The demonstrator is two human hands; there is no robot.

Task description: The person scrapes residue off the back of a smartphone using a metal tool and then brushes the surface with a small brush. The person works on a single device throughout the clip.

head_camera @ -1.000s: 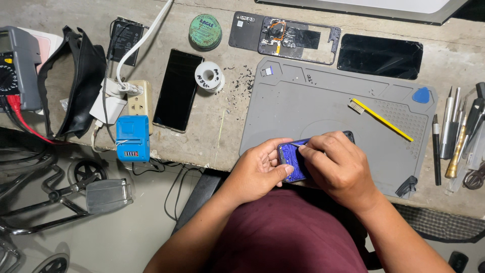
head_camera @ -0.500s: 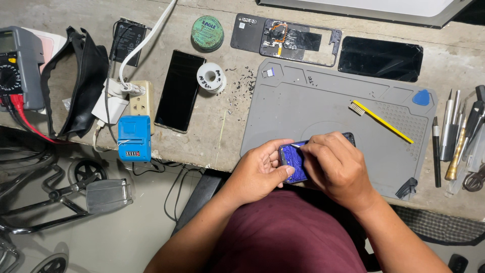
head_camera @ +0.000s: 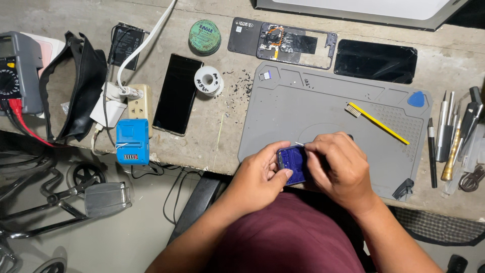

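Blue phone: at near edge of grey silicone mat, raised off it. Head view: left hand, grip closed around phone's left end, steadies it. Right hand, grip pinched on thin metal tool, tip at phone's top edge. Yellow-handled brush on mat, right of hands. Mat matte, ridged, rounded corners.

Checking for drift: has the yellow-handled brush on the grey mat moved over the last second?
No. The yellow-handled brush lies at the same angle on the grey mat, left of the blue pick, as before.
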